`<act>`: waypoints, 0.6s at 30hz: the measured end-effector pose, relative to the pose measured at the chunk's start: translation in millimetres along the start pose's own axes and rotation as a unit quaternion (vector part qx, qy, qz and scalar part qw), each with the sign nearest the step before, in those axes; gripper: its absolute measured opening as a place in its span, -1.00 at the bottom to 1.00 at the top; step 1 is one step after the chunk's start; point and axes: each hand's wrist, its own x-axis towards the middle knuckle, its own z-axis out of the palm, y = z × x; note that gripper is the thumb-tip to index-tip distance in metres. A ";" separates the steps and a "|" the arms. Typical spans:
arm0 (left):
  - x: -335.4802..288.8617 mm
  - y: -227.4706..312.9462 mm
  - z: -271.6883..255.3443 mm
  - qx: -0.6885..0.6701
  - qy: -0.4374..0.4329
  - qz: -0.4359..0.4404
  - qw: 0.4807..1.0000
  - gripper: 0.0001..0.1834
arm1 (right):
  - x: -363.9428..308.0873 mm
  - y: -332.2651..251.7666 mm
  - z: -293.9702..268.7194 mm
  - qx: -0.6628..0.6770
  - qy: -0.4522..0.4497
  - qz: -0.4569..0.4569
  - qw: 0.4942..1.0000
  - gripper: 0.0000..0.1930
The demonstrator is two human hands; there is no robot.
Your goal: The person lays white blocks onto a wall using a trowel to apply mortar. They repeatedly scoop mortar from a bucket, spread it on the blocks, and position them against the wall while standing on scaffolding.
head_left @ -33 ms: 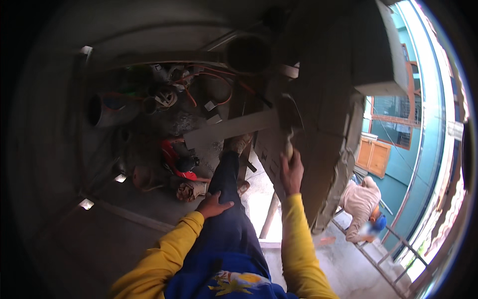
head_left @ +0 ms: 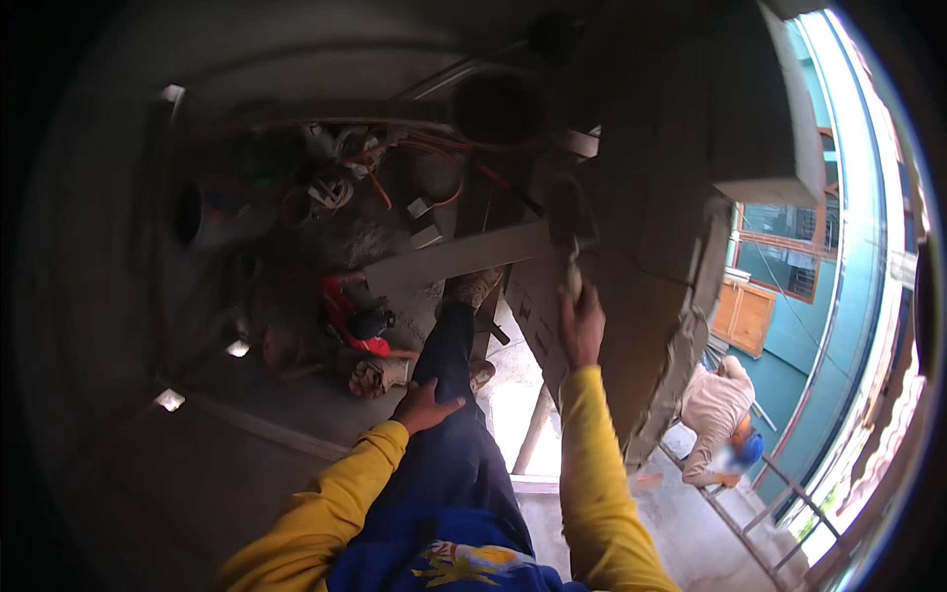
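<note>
My right hand point(head_left: 582, 328) grips the pale handle of a trowel point(head_left: 572, 222), held up against the block wall point(head_left: 636, 266). The trowel's blade is dark and blurred, close to the wall; whether it touches cannot be told. My left hand point(head_left: 424, 406) lies on my dark-trousered leg point(head_left: 446, 365), thumb spread, holding nothing. Grey mortar point(head_left: 671, 370) stands out roughly along the wall's right edge. A long flat board point(head_left: 464, 259) reaches from the left toward the trowel, near my foot point(head_left: 475, 288).
Down at the left, a person in red point(head_left: 360, 321) crouches beside a brown sack point(head_left: 373, 377). Farther back lie orange cords point(head_left: 379, 187) and a barrel-like container point(head_left: 212, 212). At right, another person in a blue cap point(head_left: 715, 405) bends near a ladder-like frame point(head_left: 725, 513).
My right hand and trowel have shifted slightly up, and the wall sits a little farther right in view. My left hand stays on my leg.
</note>
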 end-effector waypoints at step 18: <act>453.3 114.1 5.5 0.276 0.276 0.203 0.898 0.30 | 222.5 175.2 172.7 0.050 0.098 0.059 0.992 -0.49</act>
